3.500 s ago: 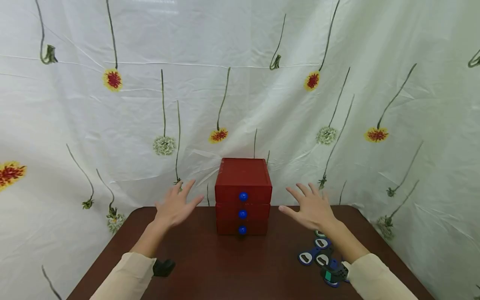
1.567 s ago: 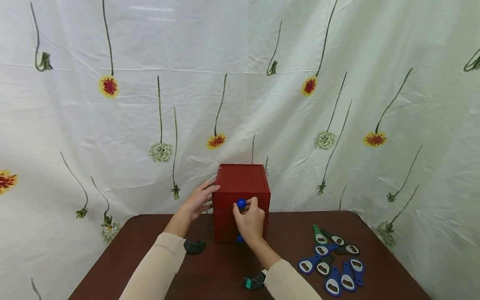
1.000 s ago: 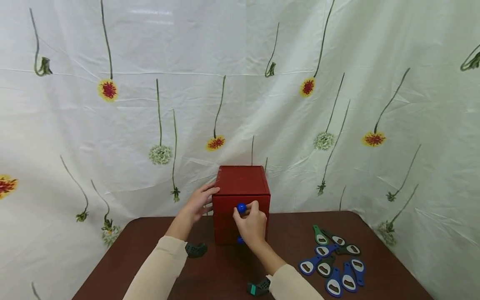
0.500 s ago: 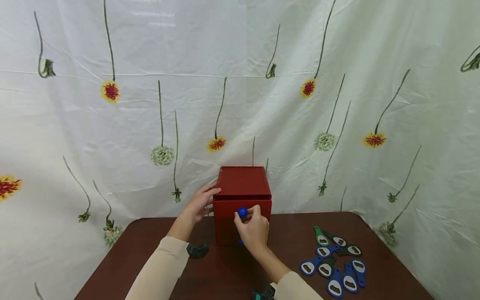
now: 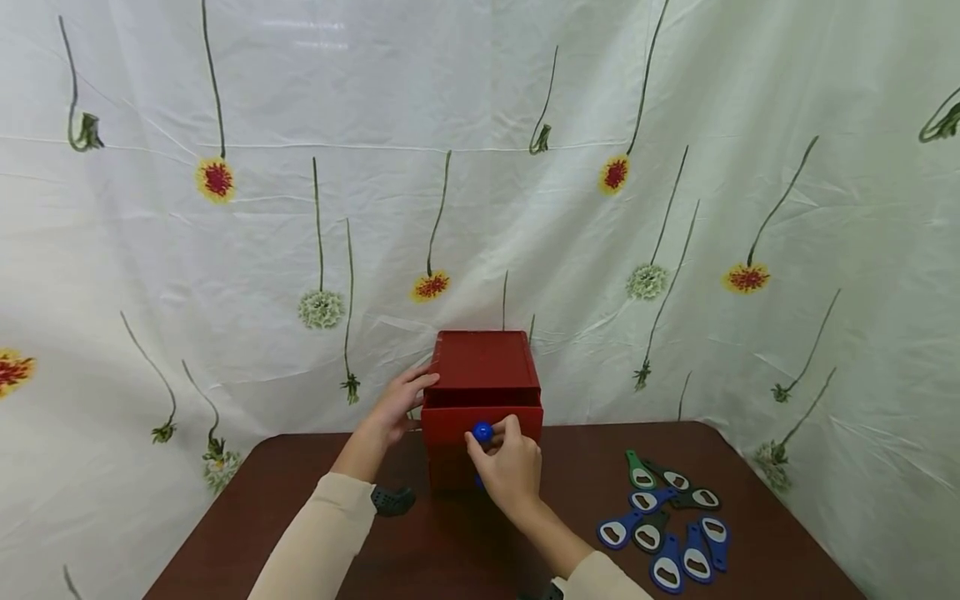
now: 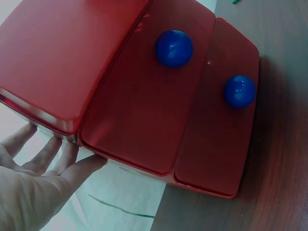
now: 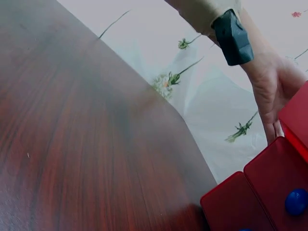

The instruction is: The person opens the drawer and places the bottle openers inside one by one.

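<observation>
one glossy red three-drawer chest (image 5: 483, 360) stands mid-table at the far side of a dark brown table (image 5: 300, 500). it has three round blue knobs, one per drawer: the top knob (image 5: 482, 432), the middle knob (image 6: 173, 48) and the bottom knob (image 6: 239, 91). the top drawer (image 5: 442, 425) sticks partly out, a dark gap behind its front. two hands are at it: the right hand (image 5: 512, 467) pinches the top knob, and the left hand (image 5: 393, 407), fingers spread, rests against the chest's left side. to the right lie nine bottle openers (image 5: 649, 532): five blue, three dark, one green. a white flower-printed cloth (image 5: 480, 208) hangs beyond.
</observation>
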`<state>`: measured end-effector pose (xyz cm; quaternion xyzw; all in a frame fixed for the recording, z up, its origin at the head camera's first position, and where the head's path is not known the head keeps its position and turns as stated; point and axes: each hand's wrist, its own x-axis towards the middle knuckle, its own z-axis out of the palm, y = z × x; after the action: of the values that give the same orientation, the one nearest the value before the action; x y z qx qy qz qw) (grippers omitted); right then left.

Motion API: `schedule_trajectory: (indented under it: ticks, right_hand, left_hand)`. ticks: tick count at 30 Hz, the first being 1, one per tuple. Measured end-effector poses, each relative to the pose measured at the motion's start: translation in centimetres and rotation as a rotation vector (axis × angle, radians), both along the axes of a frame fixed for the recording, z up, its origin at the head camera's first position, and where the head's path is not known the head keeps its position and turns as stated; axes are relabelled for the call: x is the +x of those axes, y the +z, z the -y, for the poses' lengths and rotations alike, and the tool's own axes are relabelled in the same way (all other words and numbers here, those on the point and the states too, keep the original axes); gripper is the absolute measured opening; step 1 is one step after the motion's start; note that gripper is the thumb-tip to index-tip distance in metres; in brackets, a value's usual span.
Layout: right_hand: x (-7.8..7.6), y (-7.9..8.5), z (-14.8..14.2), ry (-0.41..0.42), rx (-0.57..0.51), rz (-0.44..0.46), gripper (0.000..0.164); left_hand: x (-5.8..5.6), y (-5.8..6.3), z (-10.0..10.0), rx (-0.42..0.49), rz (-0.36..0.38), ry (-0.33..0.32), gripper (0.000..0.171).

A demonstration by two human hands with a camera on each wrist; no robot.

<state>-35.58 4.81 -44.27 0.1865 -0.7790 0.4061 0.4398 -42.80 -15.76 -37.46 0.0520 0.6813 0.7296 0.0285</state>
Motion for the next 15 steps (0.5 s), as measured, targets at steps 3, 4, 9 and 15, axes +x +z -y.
schedule_trajectory:
  ticks: [3,4,9,15]
  right_hand:
    - [0.2,0.0,0.0,0.012,-0.001,-0.008,0.035]
    - [0.3,0.0,0.0,0.015,-0.001,-0.012,0.036]
    - [0.6,-0.1,0.0,0.01,-0.005,-0.022,0.036]
    - [1.3,0.0,0.0,0.04,-0.026,0.0,0.036]
  left_hand:
    - [-0.1,-0.1,0.1,0.008,-0.01,-0.001,0.061]
    - [-0.1,-0.1,0.2,0.008,-0.012,-0.001,0.061]
    - [-0.2,-0.1,0.2,0.012,-0.011,-0.009,0.06]
    - [-0.3,-0.2,0.1,0.02,-0.014,-0.021,0.06]
